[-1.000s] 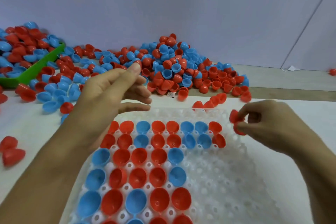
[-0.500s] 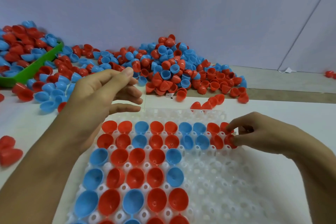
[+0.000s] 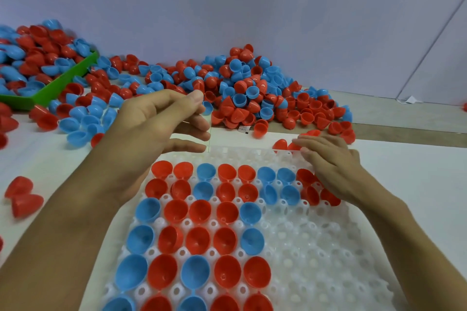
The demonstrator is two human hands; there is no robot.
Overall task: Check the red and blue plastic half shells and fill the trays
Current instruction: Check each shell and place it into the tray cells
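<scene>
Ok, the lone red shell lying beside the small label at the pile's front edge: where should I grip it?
Pinch the red shell by its rim, coming from the near, tray side: it lies tipped, mouth toward you, wall exposed.

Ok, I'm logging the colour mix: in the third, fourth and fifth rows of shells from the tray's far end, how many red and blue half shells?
Red half shells: 9
Blue half shells: 6
Total: 15
</scene>
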